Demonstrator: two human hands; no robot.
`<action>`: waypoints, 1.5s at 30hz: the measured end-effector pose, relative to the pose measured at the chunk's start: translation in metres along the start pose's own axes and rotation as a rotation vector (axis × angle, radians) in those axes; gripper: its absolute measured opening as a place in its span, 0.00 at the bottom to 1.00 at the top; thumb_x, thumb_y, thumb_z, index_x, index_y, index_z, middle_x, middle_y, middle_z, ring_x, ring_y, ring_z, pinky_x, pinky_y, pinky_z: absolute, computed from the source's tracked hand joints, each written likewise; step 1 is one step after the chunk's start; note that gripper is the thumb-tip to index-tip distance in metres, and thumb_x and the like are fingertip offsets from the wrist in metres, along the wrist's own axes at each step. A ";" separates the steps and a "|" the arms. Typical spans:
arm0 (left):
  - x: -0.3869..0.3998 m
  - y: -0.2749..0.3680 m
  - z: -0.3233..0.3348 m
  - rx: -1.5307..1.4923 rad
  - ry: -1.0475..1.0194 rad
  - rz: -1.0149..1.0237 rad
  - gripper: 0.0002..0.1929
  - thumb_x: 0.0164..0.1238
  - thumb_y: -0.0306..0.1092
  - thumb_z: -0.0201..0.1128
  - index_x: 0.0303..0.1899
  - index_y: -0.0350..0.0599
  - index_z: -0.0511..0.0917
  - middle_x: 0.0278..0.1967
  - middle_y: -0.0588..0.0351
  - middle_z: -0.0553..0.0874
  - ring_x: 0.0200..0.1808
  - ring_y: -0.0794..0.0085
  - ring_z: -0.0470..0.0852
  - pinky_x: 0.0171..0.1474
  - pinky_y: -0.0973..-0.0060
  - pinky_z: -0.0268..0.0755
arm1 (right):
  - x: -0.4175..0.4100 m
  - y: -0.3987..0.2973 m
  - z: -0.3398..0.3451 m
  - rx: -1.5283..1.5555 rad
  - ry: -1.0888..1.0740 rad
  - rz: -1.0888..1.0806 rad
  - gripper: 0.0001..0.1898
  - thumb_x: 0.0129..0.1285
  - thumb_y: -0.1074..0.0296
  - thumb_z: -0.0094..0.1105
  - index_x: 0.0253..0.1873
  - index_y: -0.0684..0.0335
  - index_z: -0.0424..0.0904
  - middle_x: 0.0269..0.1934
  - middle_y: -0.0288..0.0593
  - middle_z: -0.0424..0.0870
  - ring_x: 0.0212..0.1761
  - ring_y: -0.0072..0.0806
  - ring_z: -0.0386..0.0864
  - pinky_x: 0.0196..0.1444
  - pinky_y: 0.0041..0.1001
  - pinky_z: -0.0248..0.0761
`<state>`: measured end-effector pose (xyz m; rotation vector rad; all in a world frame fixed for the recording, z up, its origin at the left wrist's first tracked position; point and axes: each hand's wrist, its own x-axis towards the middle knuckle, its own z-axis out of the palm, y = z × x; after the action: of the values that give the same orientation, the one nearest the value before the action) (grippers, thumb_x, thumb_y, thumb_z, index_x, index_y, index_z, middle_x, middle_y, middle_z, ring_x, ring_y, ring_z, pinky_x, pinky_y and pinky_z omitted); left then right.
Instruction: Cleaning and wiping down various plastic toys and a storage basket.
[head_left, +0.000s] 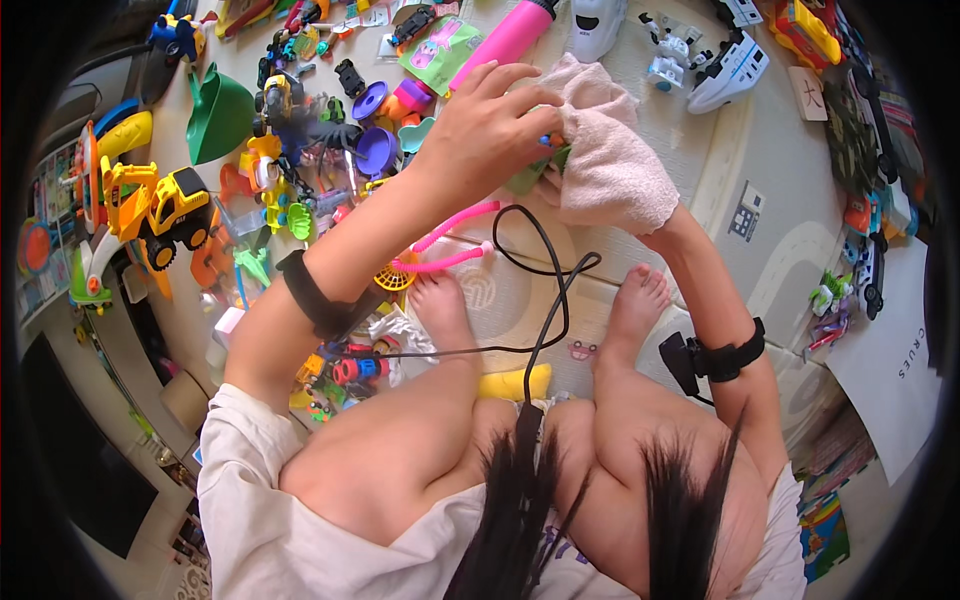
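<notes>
My left hand (499, 112) reaches over a small green toy (556, 159) with blue and orange bits, its fingers curled around the top. Most of that toy is hidden by the fingers and the cloth, so its kind is unclear. A pale pink terry cloth (619, 161) drapes over my right hand (660, 229), which presses it against the toy from the other side; only the wrist end shows. Just beyond my left fingers lies a bright pink bottle-like cylinder (499, 41) with a dark end, beside a green printed packet (442, 56).
Many toys cover the mat on the left, including a yellow toy excavator (169, 206), a green scoop (217, 112) and purple toy pans (375, 150). White toy trains (731, 71) lie at the upper right. A black cable (559, 300) loops between my feet, joining straps on my arms.
</notes>
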<state>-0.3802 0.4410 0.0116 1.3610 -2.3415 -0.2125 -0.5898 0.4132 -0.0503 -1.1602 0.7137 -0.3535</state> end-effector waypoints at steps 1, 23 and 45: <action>-0.001 0.000 0.001 0.000 0.021 -0.014 0.12 0.50 0.33 0.71 0.37 0.52 0.79 0.48 0.64 0.82 0.59 0.61 0.73 0.60 0.64 0.66 | 0.001 0.000 0.001 -0.055 0.015 -0.026 0.27 0.56 0.70 0.68 0.62 0.61 0.72 0.54 0.36 0.78 0.53 0.23 0.76 0.57 0.24 0.70; -0.033 -0.027 -0.002 -0.540 -0.074 -0.182 0.50 0.35 0.30 0.80 0.66 0.47 0.62 0.62 0.51 0.70 0.65 0.58 0.68 0.64 0.66 0.67 | 0.000 -0.058 0.024 -0.246 0.067 -0.106 0.26 0.42 0.68 0.74 0.49 0.62 0.76 0.42 0.35 0.83 0.45 0.21 0.76 0.51 0.22 0.70; -0.060 -0.019 -0.027 -0.824 -0.066 -0.363 0.52 0.35 0.32 0.82 0.68 0.47 0.61 0.67 0.56 0.67 0.68 0.65 0.66 0.68 0.66 0.64 | -0.007 -0.008 -0.005 0.324 0.130 0.101 0.24 0.61 0.73 0.62 0.62 0.59 0.69 0.55 0.35 0.76 0.52 0.21 0.75 0.56 0.23 0.71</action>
<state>-0.3277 0.4850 0.0124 1.3042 -1.6846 -1.1869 -0.5978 0.4109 -0.0418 -0.7970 0.7925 -0.4442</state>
